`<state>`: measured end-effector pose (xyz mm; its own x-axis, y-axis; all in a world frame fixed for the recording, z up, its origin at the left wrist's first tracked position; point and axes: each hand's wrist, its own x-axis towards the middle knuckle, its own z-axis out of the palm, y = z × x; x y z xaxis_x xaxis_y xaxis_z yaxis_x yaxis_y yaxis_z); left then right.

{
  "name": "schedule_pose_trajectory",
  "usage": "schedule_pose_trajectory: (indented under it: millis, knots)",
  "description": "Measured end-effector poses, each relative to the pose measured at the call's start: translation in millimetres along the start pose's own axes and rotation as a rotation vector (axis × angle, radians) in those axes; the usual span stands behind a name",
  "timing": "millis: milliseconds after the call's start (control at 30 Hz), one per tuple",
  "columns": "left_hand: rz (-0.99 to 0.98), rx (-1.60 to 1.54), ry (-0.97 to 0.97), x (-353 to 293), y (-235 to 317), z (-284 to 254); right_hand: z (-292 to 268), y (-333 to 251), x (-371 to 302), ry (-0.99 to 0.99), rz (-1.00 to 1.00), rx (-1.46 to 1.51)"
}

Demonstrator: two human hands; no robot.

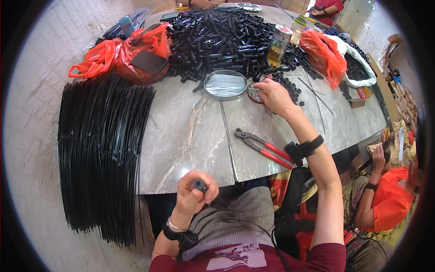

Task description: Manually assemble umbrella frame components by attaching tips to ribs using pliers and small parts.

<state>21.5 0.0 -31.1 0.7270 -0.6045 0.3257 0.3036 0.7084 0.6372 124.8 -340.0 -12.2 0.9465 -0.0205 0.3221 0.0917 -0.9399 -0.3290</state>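
Note:
My left hand (pixel 194 190) is closed around a black tube-shaped piece (pixel 199 184), its round end with a hole facing up, near the table's front edge. My right hand (pixel 274 94) reaches to a small red-rimmed dish (pixel 255 94) of tiny silvery parts, fingertips pinched together over it. Whatever lies between those fingertips is too small to make out. Left of this dish sits a round metal tin (pixel 225 85) of thin, pale sticks. Small black round caps (pixel 290 85) lie scattered beside my right hand. Red-handled pliers (pixel 265 148) rest on the table below it.
A large heap of black tubular parts (pixel 217 41) covers the far middle. Long black rods (pixel 104 158) overhang the left edge. Red plastic bags (pixel 145 50), a glass jar of yellowish liquid (pixel 277 47) and a white bag (pixel 362 68) stand around. Other people sit nearby.

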Motion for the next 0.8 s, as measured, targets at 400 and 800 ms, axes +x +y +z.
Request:
schedule_pose_trajectory:
  millis: [400,800]
  knots:
    - [0.004,-0.007,0.041,-4.8,-3.4,-3.9,24.0,3.6,8.0,-0.075,0.001,-0.219]
    - [-0.017,0.093,0.05,-11.6,1.1,3.0,10.5,1.5,7.8,-0.117,0.057,-0.313]
